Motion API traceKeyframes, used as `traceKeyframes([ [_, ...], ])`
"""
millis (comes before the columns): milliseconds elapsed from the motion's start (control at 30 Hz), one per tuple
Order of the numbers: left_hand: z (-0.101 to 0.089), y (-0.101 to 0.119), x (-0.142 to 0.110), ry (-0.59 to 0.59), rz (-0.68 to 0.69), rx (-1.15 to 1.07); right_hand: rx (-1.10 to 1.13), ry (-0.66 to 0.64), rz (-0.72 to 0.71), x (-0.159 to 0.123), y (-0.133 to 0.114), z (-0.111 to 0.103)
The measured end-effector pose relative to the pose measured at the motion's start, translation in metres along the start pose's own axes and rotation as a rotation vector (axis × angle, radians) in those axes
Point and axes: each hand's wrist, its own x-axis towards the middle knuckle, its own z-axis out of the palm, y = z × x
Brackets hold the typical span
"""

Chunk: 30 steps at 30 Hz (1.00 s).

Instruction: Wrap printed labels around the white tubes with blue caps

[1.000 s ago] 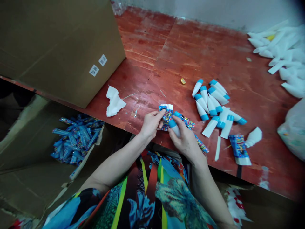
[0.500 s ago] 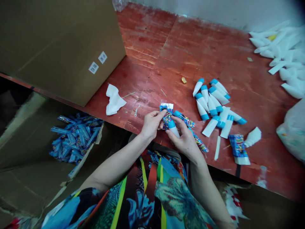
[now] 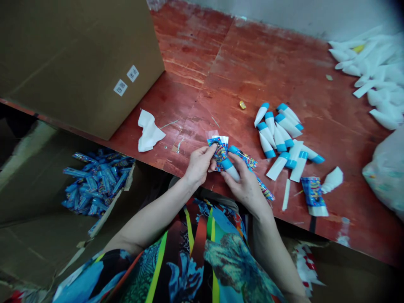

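Note:
My left hand (image 3: 200, 165) pinches a shiny blue printed wrapper (image 3: 218, 149) between thumb and fingers. In my right hand (image 3: 245, 182) is a white tube with a blue cap (image 3: 231, 168), its capped end against the wrapper's lower opening. How far the cap sits inside the wrapper I cannot tell. Beneath and behind my hands lie more printed wrappers, one of them a long filled packet (image 3: 243, 157). To the right of my right hand, several white tubes with blue caps (image 3: 279, 136) are grouped on the red table (image 3: 202, 109).
A cardboard box (image 3: 94, 63) stands at the table's left. Below it, an open carton (image 3: 41, 176) holds a heap of blue packets (image 3: 99, 181). White tubes (image 3: 375, 71) are piled far right above a plastic bag (image 3: 386, 172). Paper scrap (image 3: 148, 131) and a wrapper stack (image 3: 313, 195) lie nearby.
The wrapper in my left hand now stands straighter and flatter, tilted up and to the left, against the tube's cap. Both hands keep their grips; the whole view has shifted slightly.

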Motion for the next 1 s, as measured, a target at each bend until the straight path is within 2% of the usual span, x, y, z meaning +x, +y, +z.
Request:
traceKeyframes([
  [233,0.001,0.001,-0.003,-0.007,0.024,0.029,-0.074,0.043,-0.062,0.004,-0.003,-0.002],
  [600,0.0,-0.002,-0.005,-0.018,-0.01,0.03,0.149,0.083,0.014,0.003,0.006,0.012],
  [800,0.0,0.002,-0.003,-0.001,-0.03,-0.034,0.116,-0.008,0.022,0.0,-0.005,0.005],
  [1000,-0.002,-0.001,-0.003,-0.058,-0.051,-0.04,0.08,-0.046,-0.004,0.0,-0.008,-0.001],
])
